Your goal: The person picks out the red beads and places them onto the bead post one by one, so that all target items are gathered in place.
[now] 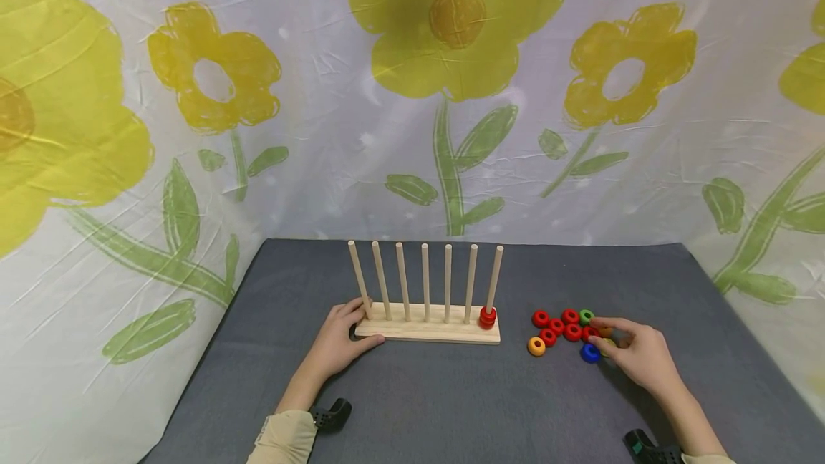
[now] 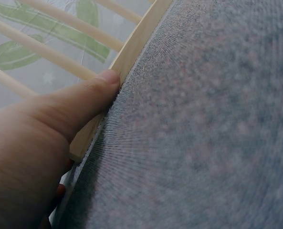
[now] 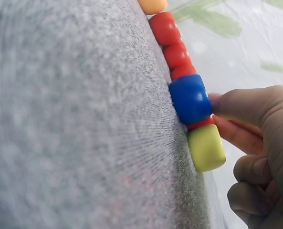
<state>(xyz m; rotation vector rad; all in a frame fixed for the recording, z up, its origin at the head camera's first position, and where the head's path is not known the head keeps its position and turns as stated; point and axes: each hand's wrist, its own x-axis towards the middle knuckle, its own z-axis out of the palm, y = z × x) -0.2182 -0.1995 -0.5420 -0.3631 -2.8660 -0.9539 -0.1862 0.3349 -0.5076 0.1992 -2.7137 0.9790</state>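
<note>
A wooden peg stand with a row of several upright pegs stands on the table. My left hand grips its left end, the thumb along the front edge of the base and the fingers behind. Red beads sit low on the rightmost peg. To the right lies a cluster of loose beads, mostly red. My right hand pinches a red bead there between thumb and index finger. Close to these fingertips are a blue bead, a yellow bead and a green bead.
An orange bead lies at the cluster's near left, with several red beads beyond it. Dark grey cloth covers the table. Behind it hangs a pale curtain printed with yellow flowers.
</note>
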